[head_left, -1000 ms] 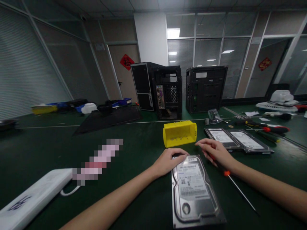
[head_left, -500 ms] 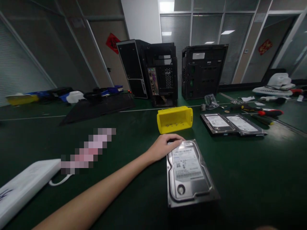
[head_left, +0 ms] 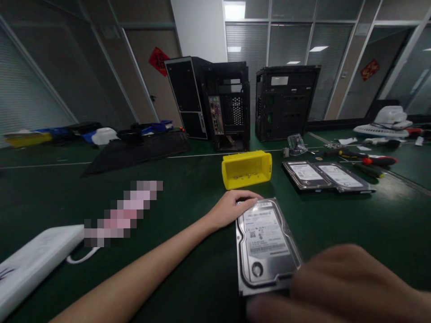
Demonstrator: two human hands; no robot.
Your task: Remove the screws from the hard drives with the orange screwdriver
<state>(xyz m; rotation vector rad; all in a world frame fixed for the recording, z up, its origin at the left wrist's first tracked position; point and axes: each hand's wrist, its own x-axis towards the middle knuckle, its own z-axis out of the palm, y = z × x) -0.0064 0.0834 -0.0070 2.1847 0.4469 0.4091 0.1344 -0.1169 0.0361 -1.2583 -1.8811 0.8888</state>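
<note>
A silver hard drive (head_left: 266,240) with a white label is in front of me, its label side up. My left hand (head_left: 232,208) grips its far end, with the thumb on the top face and the fingers round the far edge. At the drive's near right corner is my right hand (head_left: 343,278), smeared by motion. It covers that corner, and I cannot make out its fingers or whether they touch the drive. Just beyond my left hand a yellow bin (head_left: 247,170) lies with its opening towards me, small metal pieces inside.
Two more hard drives (head_left: 306,175) lie to the right, near screwdrivers and pliers (head_left: 379,160). Black computer cases (head_left: 232,105) stand at the back. A white box (head_left: 40,255) and a pixelated item (head_left: 123,217) are on the left of the green table (head_left: 188,278).
My right hand has come in from the lower right to the drive's near corner. My left hand keeps its grip, and the drive has hardly shifted.
</note>
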